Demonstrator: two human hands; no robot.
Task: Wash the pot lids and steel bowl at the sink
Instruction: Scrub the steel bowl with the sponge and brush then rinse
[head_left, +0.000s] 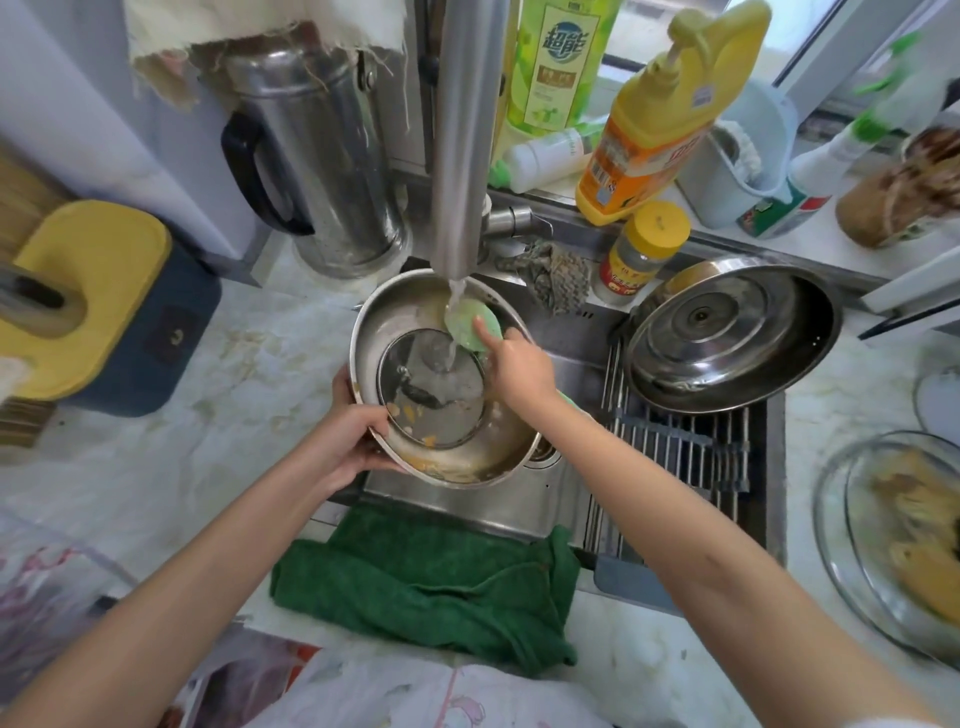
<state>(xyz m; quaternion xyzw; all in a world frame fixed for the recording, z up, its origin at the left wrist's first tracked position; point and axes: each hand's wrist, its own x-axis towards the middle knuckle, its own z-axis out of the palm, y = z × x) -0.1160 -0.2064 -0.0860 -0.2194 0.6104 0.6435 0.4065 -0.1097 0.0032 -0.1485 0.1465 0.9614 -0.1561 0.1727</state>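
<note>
A steel bowl (374, 317) is tilted over the sink (519, 509), with food scraps and a small glass lid (431, 389) lying inside it. My left hand (358, 441) grips the bowl's near-left rim. My right hand (514, 369) holds a green sponge (467, 325) against the bowl's far inner wall, index finger stretched over it. Water runs from the tap (467, 135) onto the sponge and lid. A large steel pot lid (727, 338) leans upside down on the drying rack (691, 441) at the sink's right.
A steel kettle (317, 156) stands back left. Detergent bottles (649, 114) and a yellow-capped jar (644, 254) line the back ledge. A green towel (431, 577) drapes the sink's front edge. A glass dish (898, 535) with food sits right; a yellow-and-blue box (104, 301) stands left.
</note>
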